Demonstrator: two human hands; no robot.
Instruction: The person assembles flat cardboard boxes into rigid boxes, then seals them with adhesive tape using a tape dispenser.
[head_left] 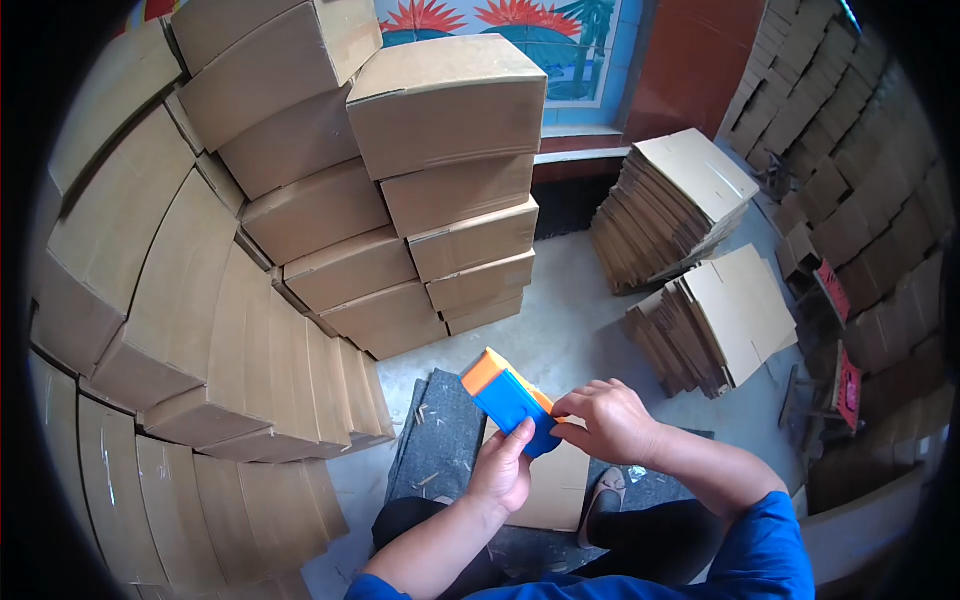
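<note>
A small blue and orange box-shaped thing (520, 407) is held up in front of me, tilted, its orange end pointing up and left. Its exact kind I cannot make out. My left hand (500, 478) grips the lower blue side, with the thumb lying on its face. At the right edge, the fingers of my right hand (610, 425) pinch the thing near an orange strip. Beneath both hands a flat piece of cardboard (553, 492) lies between my legs, partly hidden by the left hand and forearm.
Stacked cardboard cartons (455, 115) rise in front and along the left. Two piles of flattened cardboard (735, 310) stand to the right on the grey floor. A dark mat (440, 420) lies under my feet. Small red-seated stools (848, 388) are farther right.
</note>
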